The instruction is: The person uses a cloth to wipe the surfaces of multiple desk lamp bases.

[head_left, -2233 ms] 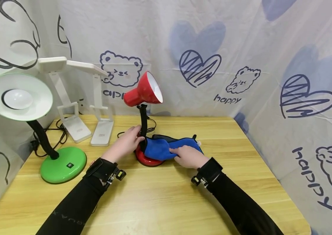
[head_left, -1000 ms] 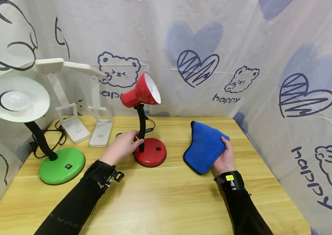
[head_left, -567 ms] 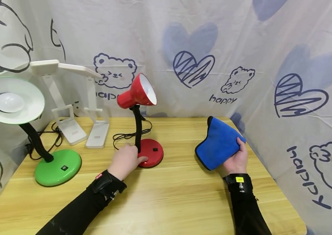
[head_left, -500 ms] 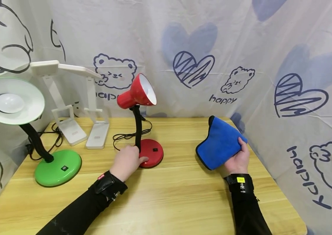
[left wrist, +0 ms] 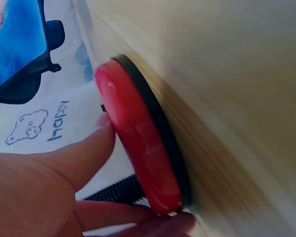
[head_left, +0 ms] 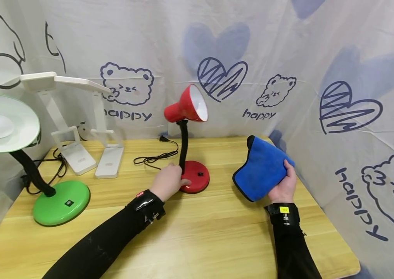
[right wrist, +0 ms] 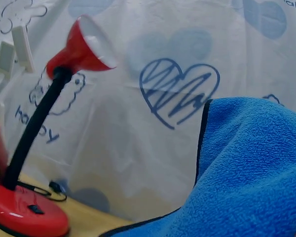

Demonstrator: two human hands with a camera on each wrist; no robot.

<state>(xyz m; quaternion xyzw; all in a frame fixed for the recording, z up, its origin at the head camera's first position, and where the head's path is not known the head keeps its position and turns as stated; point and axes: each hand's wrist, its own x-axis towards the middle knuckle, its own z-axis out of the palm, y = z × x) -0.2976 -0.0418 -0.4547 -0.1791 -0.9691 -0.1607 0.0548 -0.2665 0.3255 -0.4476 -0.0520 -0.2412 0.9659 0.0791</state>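
My left hand grips the round base of a red desk lamp near the table's middle. In the left wrist view, the thumb lies on top of the red base and the fingers curl at its edge by the black gooseneck. The lamp's red shade tilts up to the right. My right hand, farther right, holds a folded blue cloth with black edging, raised over the table. The cloth's fleecy side fills the lower right of the right wrist view.
A green desk lamp stands on the left of the wooden table. Behind it are two white folding lamps. The red lamp's black cord and plug lie at the back. A printed curtain closes off the back and sides.
My right hand has taken the cloth off the red base and moved it right. My left hand has shifted from the gooseneck to the base, and the lamp has moved right with it.
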